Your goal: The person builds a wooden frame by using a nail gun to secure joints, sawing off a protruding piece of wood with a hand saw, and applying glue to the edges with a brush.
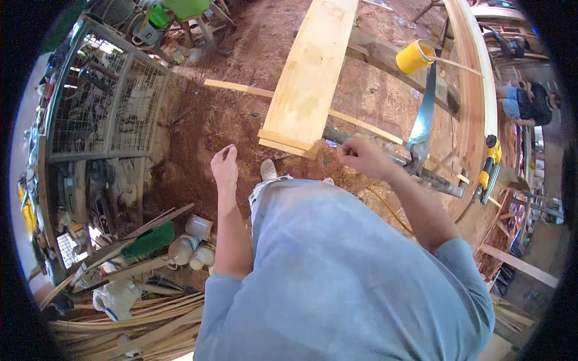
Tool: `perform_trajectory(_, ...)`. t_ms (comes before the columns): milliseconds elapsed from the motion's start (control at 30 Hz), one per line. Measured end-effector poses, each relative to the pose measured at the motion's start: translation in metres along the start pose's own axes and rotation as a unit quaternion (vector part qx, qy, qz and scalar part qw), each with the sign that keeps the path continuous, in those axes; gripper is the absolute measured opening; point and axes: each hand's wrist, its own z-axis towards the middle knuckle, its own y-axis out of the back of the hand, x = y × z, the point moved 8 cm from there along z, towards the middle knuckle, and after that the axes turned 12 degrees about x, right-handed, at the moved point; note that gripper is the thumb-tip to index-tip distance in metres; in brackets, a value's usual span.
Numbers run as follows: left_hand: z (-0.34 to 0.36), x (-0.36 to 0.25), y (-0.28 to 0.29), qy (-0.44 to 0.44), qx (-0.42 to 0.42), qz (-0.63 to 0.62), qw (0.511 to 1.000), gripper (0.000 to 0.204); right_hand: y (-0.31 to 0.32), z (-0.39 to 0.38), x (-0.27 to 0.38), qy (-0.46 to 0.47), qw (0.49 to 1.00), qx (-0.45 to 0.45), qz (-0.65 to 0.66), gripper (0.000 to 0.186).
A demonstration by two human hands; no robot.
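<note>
A long pale wooden board stretches away from me in the middle, with a narrow strip across its near end. My left hand is raised to the left of that end, apart from it. Its fingers are drawn together, and nothing shows in them. My right hand is closed just right of the board's end, above a dark metal pipe. Its fingertips are turned away, so what they hold, if anything, is hidden. Beyond that hand is a handsaw with a shiny blade.
Right of the board are a yellow can with a stick in it, long planks and a yellow-black tool. A wire-mesh frame stands left. White containers and wood strips lie lower left. Another person is far right.
</note>
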Motion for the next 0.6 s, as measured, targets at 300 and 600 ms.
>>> perform_trajectory(300,0.014,0.005,-0.011,-0.044,0.039,0.042,0.997,0.026,-0.049,0.053,0.114,0.056,0.997,-0.010,-0.052,0.041)
perform_trajectory(600,0.012,-0.015,-0.018,-0.050,0.051,0.025,0.997,0.028,-0.053,0.039,0.086,-0.046,0.994,0.054,-0.086,0.060)
